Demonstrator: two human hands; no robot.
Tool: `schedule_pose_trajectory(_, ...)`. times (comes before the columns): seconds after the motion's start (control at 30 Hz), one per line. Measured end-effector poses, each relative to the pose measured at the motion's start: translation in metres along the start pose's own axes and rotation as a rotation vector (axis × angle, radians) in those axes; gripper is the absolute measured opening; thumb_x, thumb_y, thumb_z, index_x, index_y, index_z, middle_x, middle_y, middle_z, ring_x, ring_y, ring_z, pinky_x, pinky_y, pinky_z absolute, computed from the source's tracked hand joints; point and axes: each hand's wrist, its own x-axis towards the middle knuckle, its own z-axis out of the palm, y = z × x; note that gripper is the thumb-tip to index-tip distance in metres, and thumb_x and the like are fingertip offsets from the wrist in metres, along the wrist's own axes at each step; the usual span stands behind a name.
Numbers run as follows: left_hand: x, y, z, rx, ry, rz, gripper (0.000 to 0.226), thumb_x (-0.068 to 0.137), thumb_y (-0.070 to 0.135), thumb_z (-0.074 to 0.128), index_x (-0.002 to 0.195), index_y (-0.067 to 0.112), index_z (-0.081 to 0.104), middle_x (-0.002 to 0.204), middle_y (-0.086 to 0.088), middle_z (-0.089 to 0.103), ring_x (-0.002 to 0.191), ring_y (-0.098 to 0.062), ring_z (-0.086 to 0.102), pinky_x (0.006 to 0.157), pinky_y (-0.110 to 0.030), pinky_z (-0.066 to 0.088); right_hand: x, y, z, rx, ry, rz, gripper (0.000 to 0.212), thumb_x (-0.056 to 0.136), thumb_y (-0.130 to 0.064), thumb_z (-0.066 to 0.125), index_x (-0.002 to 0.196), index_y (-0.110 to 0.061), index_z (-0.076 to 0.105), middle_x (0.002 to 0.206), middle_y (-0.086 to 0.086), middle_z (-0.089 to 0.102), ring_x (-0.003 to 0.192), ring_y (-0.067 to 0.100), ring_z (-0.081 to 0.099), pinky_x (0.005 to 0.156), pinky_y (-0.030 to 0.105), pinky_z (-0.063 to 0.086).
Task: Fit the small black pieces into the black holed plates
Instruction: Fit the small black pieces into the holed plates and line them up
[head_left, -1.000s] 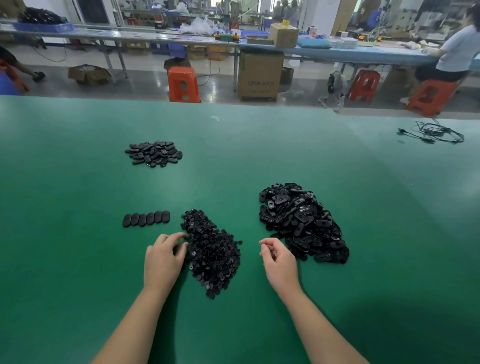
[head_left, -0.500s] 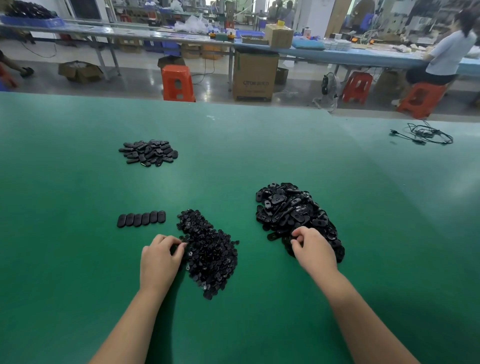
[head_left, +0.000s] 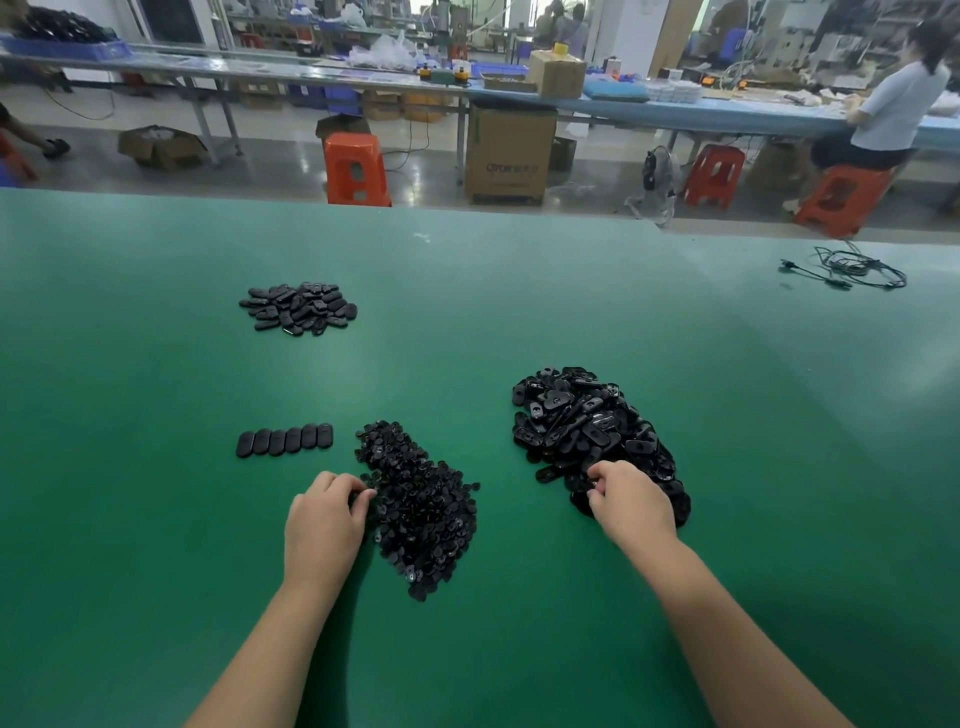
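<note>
A heap of small black pieces (head_left: 422, 512) lies in front of me on the green table (head_left: 156, 519). To its right sits a larger heap of black holed plates (head_left: 582, 421). My left hand (head_left: 324, 525) rests at the left edge of the small-piece heap, fingertips curled together against the pieces. My right hand (head_left: 631, 501) lies on the near end of the plate heap, fingers bent down into the plates. Whether either hand holds a part is hidden by the fingers.
A short row of black oval parts (head_left: 284, 440) lies side by side, left of the small pieces. Farther back on the left is a loose pile of similar oval parts (head_left: 298, 307). A tangled black cable (head_left: 852, 267) lies at the far right.
My right hand moved from the gap between the heaps onto the plate heap and has drawn slightly toward me. My left hand stayed at the edge of the small pieces.
</note>
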Motion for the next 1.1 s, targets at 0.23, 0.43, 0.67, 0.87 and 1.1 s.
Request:
schedule_pose_trajectory(0.23, 0.0, 0.006, -0.004, -0.06, -0.015, -0.011, 0.013, 0.097, 0.022, 0.063, 0.087, 0.017, 0.059, 0.082, 0.006, 0.056, 0.067, -0.014, 0.054, 0.059, -0.032, 0.047, -0.004, -0.004, 0.003, 0.13, 0.136, -0.041, 0.035, 0.106, -0.018, 0.047, 0.14, -0.016, 0.056, 0.117, 0.002, 0.059, 0.093, 0.024, 0.065, 0.077, 0.037, 0.054)
schedule_pose_trajectory(0.43, -0.001, 0.005, -0.004, -0.106, -0.007, -0.019, 0.008, 0.099, 0.016, 0.06, 0.103, 0.012, 0.064, 0.095, 0.0, 0.066, 0.079, -0.018, 0.061, 0.07, -0.035, 0.051, -0.01, -0.029, 0.006, 0.815, -0.045, 0.013, 0.038, 0.105, -0.006, 0.046, 0.141, -0.017, 0.054, 0.094, 0.007, 0.063, 0.068, 0.015, 0.071, 0.065, 0.022, 0.057)
schedule_pose_trajectory(0.67, -0.001, 0.002, -0.002, -0.054, -0.025, 0.008, 0.016, 0.099, 0.015, 0.06, 0.104, 0.008, 0.073, 0.095, 0.0, 0.063, 0.077, -0.02, 0.061, 0.07, -0.036, 0.052, -0.028, -0.062, 0.036, 1.281, -0.193, 0.115, 0.025, 0.101, 0.002, 0.049, 0.119, -0.009, 0.061, 0.104, 0.021, 0.064, 0.067, 0.02, 0.071, 0.069, 0.036, 0.062)
schedule_pose_trajectory(0.87, -0.001, 0.004, -0.003, -0.069, -0.003, 0.013, 0.014, 0.099, 0.016, 0.06, 0.101, 0.01, 0.073, 0.094, 0.004, 0.063, 0.076, -0.015, 0.06, 0.065, -0.031, 0.049, -0.029, -0.073, 0.049, 1.354, -0.227, 0.105, 0.011, 0.099, -0.001, 0.058, 0.11, -0.002, 0.059, 0.101, 0.02, 0.068, 0.067, 0.022, 0.071, 0.066, 0.034, 0.062)
schedule_pose_trajectory(1.1, -0.001, 0.005, -0.006, -0.086, 0.014, -0.03, 0.016, 0.102, 0.016, 0.054, 0.103, 0.012, 0.07, 0.095, 0.003, 0.07, 0.081, -0.016, 0.064, 0.068, -0.034, 0.052, -0.03, -0.07, 0.06, 1.342, -0.166, 0.052, 0.028, 0.1, -0.002, 0.058, 0.122, -0.018, 0.062, 0.09, 0.014, 0.069, 0.07, 0.022, 0.073, 0.067, 0.03, 0.061)
